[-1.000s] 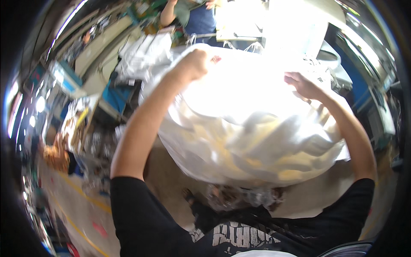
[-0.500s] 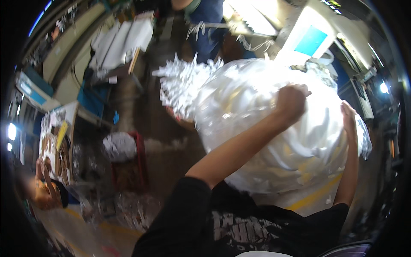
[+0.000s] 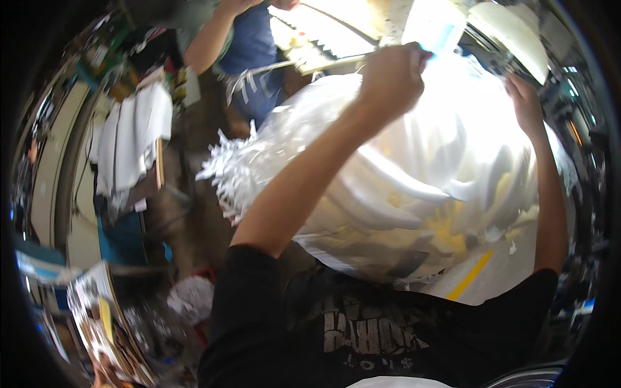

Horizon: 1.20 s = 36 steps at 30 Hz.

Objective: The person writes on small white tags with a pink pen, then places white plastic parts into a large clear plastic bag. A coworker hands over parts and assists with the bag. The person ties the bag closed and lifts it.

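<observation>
A big clear plastic bag (image 3: pixel 420 213), bulging with curved white and pale yellow pieces, fills the space in front of me. My left hand (image 3: pixel 393 76) is closed in a fist at the far upper side of the bag, gripping its film. At the far right edge, my right hand (image 3: pixel 524 103) has its fingers bent over the bag's film. Glare washes out the plastic between the two hands. Left of the bag, partly behind it, is a heap of shredded white strips (image 3: pixel 233 171).
Another person (image 3: pixel 249 48) in blue stands just beyond the bag, beside a brightly lit workbench (image 3: pixel 336 29). Grey-white sheets (image 3: pixel 134 139) drape over a stand at left. A white bundle (image 3: pixel 192 299) sits lower left, near a table with brown pieces (image 3: pixel 97 304).
Both hands have moved farther away and upward along the bag, still at its film. The view has shifted; the bag looks closer, and the other person shows more.
</observation>
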Tool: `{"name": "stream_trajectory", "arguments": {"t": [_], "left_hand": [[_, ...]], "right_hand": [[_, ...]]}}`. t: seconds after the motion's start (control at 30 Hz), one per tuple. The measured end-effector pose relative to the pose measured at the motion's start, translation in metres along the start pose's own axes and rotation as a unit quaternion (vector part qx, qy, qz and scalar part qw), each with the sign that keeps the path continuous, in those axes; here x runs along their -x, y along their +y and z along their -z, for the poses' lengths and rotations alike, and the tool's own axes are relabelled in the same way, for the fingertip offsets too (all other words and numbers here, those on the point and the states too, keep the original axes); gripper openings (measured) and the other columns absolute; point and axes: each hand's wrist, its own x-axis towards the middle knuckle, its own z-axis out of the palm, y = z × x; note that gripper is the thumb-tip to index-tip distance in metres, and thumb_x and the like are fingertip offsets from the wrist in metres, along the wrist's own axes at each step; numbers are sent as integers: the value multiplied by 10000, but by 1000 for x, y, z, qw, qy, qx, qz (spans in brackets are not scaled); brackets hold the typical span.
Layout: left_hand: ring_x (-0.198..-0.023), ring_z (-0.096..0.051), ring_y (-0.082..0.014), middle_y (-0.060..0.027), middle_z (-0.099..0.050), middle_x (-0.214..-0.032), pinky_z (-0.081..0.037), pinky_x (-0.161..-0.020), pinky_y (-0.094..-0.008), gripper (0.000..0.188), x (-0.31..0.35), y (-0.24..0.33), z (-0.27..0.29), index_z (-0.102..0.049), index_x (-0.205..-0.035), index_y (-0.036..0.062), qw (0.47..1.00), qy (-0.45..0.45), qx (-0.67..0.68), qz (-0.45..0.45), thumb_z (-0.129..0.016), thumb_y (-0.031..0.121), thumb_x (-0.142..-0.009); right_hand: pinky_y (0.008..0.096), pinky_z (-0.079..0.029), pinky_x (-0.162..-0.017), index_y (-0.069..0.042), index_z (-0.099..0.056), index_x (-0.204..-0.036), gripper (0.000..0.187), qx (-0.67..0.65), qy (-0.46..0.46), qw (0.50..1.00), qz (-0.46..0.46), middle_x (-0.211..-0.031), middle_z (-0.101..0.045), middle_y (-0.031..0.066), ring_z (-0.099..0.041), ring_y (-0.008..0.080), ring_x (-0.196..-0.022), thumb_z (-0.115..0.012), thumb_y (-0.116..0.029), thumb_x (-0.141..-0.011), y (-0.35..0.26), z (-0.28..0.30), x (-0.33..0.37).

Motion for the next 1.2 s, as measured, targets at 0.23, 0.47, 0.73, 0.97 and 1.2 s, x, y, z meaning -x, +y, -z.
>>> {"name": "stream_trajectory", "arguments": {"t": [0.23, 0.47, 0.73, 0.97, 1.2], "left_hand": [[-613, -624, -307, -128, -640, -699, -488, -615, -409, 259, -78, -94, 67, -637, -813, 51, 998, -19, -33, -58, -562, 214, -1000], [-579, -610, -307, -133, -623, -653, -485, -613, -393, 242, -79, -203, 89, -650, -886, 54, 953, -282, -33, 108, -594, 246, -1023], [-472, -642, -189, -104, -608, -528, -474, -494, -322, 382, -72, -219, 100, -634, -799, 13, 912, -347, -30, 216, -623, 317, -1031], [-414, -549, -93, -49, -596, -492, -406, -426, -273, 479, -71, -221, 91, -632, -619, 9, 917, -199, -30, 344, -721, 330, -963], [-467, -548, -83, -35, -606, -594, -391, -440, -247, 396, -76, -262, 79, -662, -679, 15, 891, -220, -11, 396, -799, 317, -894]], "right_hand": [[308, -454, -751, 19, -604, -1024, 223, -51, 92, 994, 5, -796, -552, 73, -515, 137, -767, -574, -202, -1014, -47, -85, -83], [288, -426, -710, -9, -655, -1057, 246, -223, -162, 958, -86, -842, -598, 30, -476, 127, -734, -498, -199, -1050, -42, -201, -78], [321, -475, -712, -25, -613, -804, 328, -210, -253, 944, -32, -708, -619, 49, -583, 140, -710, -509, -190, -1067, -37, -209, -88], [290, -441, -696, -33, -642, -788, 347, -238, -286, 922, -104, -712, -594, 3, -530, 109, -708, -555, -246, -1047, -23, -223, -108], [272, -358, -546, -42, -642, -745, 389, -187, -302, 924, -139, -633, -540, -33, -457, 68, -591, -643, -321, -1016, 0, -242, -122]]}}
